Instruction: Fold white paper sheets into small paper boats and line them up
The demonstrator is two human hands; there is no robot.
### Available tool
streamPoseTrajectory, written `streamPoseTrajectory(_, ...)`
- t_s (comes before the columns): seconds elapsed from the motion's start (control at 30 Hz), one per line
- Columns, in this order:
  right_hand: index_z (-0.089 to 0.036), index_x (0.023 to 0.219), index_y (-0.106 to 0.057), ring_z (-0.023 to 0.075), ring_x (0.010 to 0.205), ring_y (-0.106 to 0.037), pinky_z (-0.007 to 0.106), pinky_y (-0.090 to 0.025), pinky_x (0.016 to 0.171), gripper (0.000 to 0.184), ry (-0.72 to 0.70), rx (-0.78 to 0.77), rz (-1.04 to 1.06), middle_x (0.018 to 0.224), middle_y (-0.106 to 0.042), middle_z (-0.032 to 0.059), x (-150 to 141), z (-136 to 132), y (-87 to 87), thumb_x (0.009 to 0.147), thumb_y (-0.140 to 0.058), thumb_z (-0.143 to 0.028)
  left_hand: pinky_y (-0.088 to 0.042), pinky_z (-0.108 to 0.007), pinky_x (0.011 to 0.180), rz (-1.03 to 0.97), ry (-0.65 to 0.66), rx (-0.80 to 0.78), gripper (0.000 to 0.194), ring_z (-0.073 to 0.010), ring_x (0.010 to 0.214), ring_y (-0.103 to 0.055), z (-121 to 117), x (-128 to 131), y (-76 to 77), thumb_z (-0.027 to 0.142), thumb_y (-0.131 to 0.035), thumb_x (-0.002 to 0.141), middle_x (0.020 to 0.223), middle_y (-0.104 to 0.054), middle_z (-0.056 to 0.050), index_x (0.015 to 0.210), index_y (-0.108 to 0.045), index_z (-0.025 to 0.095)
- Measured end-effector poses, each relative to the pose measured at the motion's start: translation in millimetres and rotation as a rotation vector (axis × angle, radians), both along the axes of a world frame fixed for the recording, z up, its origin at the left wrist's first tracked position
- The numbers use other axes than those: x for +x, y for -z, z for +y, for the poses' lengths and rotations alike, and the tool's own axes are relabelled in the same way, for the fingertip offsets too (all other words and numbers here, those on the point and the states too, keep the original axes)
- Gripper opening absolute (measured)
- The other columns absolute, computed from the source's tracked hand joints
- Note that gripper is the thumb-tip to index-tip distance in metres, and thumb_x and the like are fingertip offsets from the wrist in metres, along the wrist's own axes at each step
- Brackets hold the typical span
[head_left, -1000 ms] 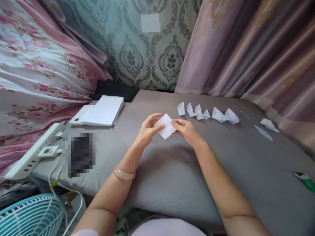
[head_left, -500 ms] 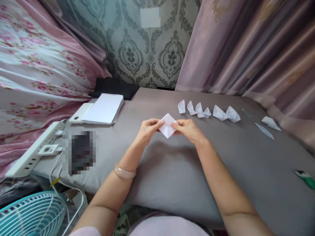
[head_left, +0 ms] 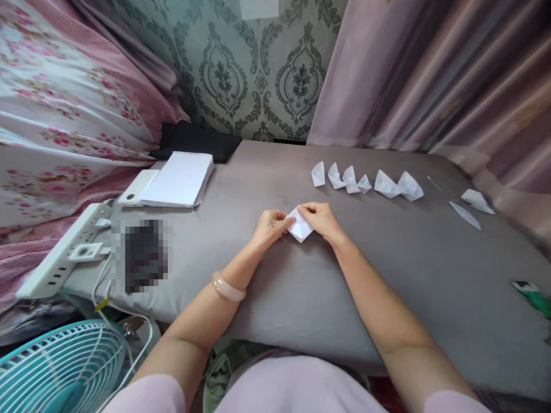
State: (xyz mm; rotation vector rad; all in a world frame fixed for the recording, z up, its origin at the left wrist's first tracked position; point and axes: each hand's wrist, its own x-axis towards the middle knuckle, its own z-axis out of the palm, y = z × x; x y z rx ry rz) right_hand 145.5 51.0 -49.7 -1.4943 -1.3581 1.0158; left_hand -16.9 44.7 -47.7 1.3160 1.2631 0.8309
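A small white folded paper (head_left: 300,228) lies low against the grey cloth-covered table (head_left: 267,287), pinched from both sides. My left hand (head_left: 270,225) grips its left corner with closed fingers. My right hand (head_left: 321,220) presses and pinches its right upper edge. Behind the hands, a row of several finished folded paper pieces (head_left: 365,183) stands on the cloth. A stack of white paper sheets (head_left: 178,179) lies at the back left.
A white power strip (head_left: 64,252) with cables runs along the left edge, and a blurred dark item (head_left: 144,255) sits beside it. A teal fan (head_left: 55,367) stands at the lower left. Paper scraps (head_left: 471,206) and a green-handled tool (head_left: 534,298) lie on the right. Curtains close off the right side.
Both hands have lowered the paper from the air down onto the cloth and slightly to the right. The paper looks more folded and smaller. The view has tilted downward.
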Motion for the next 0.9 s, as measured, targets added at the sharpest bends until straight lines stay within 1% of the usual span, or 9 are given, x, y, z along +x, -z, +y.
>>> streamPoseTrajectory(0.1,-0.019,0.082,-0.075,0.0176,0.074,-0.064,0.031,-0.049,0.069,0.021,-0.021,0.084,-0.285,0.082,-0.072,0.0047,3,2,12.6,0.079,-0.060,-0.034,-0.039,-0.025,0.055,0.275,0.014,0.187,0.020,-0.0142,0.057,-0.053,0,1,6.6,0.034,-0.066,0.075,0.059,-0.061,-0.002,0.070,-0.068,0.016)
streamPoseTrajectory(0.2,-0.020,0.086,-0.074,0.0182,0.077,-0.062,0.033,-0.048,0.076,0.020,0.001,0.160,-0.531,0.085,-0.068,0.0063,5,1,17.7,0.081,-0.060,-0.033,-0.042,-0.030,0.064,0.474,0.031,0.297,0.015,-0.0185,0.067,-0.057,-2,2,8.5,0.030,-0.064,0.079,0.071,-0.064,-0.006,0.074,-0.066,0.017)
streamPoseTrajectory(0.27,-0.018,0.093,-0.072,0.0181,0.077,-0.061,0.033,-0.048,0.078,0.021,0.048,0.194,-0.601,0.086,-0.065,0.0063,5,0,19.1,0.080,-0.063,-0.032,-0.044,-0.032,0.068,0.595,0.030,0.364,0.017,-0.0212,0.075,-0.059,-5,4,9.0,0.032,-0.063,0.081,0.085,-0.064,-0.010,0.086,-0.064,0.016)
streamPoseTrajectory(0.37,-0.018,0.096,-0.069,0.0170,0.077,-0.059,0.032,-0.047,0.078,0.019,0.070,0.252,-0.600,0.086,-0.062,0.0048,4,0,20.2,0.081,-0.064,-0.030,-0.046,-0.034,0.070,0.708,0.019,0.448,0.032,-0.0231,0.083,-0.059,-11,4,10.1,0.036,-0.062,0.083,0.107,-0.057,-0.015,0.106,-0.057,0.014)
streamPoseTrajectory(0.47,-0.019,0.089,-0.070,0.0161,0.080,-0.059,0.030,-0.046,0.079,0.013,-0.057,0.281,-0.598,0.087,-0.063,0.0043,2,1,20.1,0.085,-0.059,-0.024,-0.046,-0.034,0.074,0.725,0.100,0.547,0.027,-0.0234,0.091,-0.056,-11,3,12.5,0.030,-0.057,0.086,0.109,-0.055,-0.013,0.109,-0.054,0.016)
streamPoseTrajectory(0.53,-0.019,0.088,-0.070,0.0167,0.083,-0.059,0.030,-0.046,0.081,0.014,-0.134,0.272,-0.622,0.088,-0.064,0.0051,1,2,18.9,0.085,-0.056,-0.021,-0.045,-0.034,0.079,0.711,0.226,0.670,0.017,-0.0234,0.095,-0.054,-7,2,14.8,0.021,-0.051,0.088,0.104,-0.057,-0.011,0.104,-0.056,0.018)
streamPoseTrajectory(0.63,-0.018,0.089,-0.071,0.0179,0.085,-0.060,0.031,-0.046,0.082,0.016,-0.166,0.239,-0.625,0.089,-0.067,0.0066,4,3,14.2,0.084,-0.057,-0.018,-0.044,-0.032,0.082,0.633,0.418,0.773,0.018,-0.0212,0.089,-0.056,3,-2,15.7,0.014,-0.043,0.089,0.091,-0.062,-0.008,0.094,-0.060,0.019)
streamPoseTrajectory(0.77,-0.019,0.098,-0.071,0.0175,0.088,-0.063,0.032,-0.048,0.085,0.025,-0.220,0.188,-0.533,0.096,-0.071,0.0063,18,-2,3.0,0.084,-0.052,-0.012,-0.044,-0.027,0.074,0.553,0.494,0.683,0.021,-0.0169,0.076,-0.058,9,-12,3.7,0.010,-0.046,0.084,0.085,-0.066,-0.005,0.092,-0.063,0.018)
streamPoseTrajectory(0.9,-0.017,0.104,-0.069,0.0191,0.099,-0.062,0.034,-0.046,0.093,0.040,-0.324,0.369,-0.621,0.105,-0.068,0.0086,30,-26,-4.6,0.079,-0.042,0.000,-0.045,-0.027,0.075,0.587,0.619,0.611,0.030,-0.0164,0.078,-0.061,8,-24,-14.0,0.004,-0.044,0.079,0.089,-0.069,-0.005,0.095,-0.066,0.016)
